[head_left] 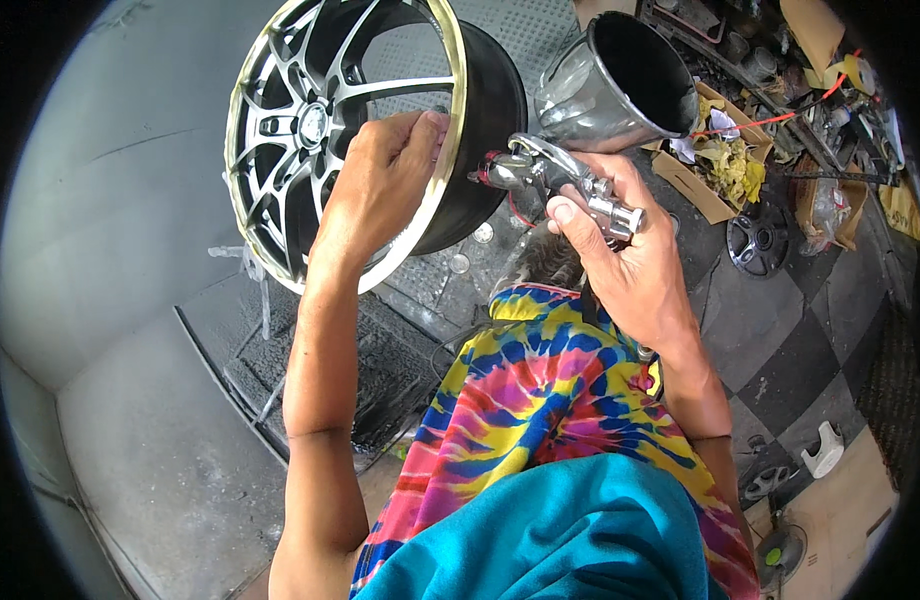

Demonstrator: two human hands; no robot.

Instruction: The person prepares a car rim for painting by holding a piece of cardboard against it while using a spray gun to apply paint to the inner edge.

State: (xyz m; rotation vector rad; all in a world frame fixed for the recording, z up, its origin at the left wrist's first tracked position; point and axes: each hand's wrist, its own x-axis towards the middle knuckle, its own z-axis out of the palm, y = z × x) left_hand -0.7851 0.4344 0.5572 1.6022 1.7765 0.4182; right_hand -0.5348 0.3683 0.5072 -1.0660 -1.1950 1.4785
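Facing a multi-spoke wheel (313,125) ahead of the body and to the left, tilting its face leftward and its barrel rightward. Noting silver spoke faces over dark recesses, a round centre cap, a lip shading from pale gold to white, and a smooth black barrel behind that lip; losing the topmost edge beyond the frame. Extending the left hand (380,185) across the near spokes, curling its fingers together close to the lip, and being unable to tell a clamp on the wheel from light contact. Holding a chrome spray gun (585,187) in the right hand (635,265), clamping the fingers around its body and pointing its red-ringed nozzle toward the barrel; being unable to judge the clearance there. Obstructing part of the spokes with the left hand and forearm, and covering the gun's grip with the right palm. Finding a grey bucket (580,95) with a black interior just beyond the gun. Observing farther right a cardboard box (695,190) containing crumpled yellow paper (737,182), a red hose (780,118) crossing the clutter, and a dark wheel cover (757,245) lying on the checkered floor (750,325).
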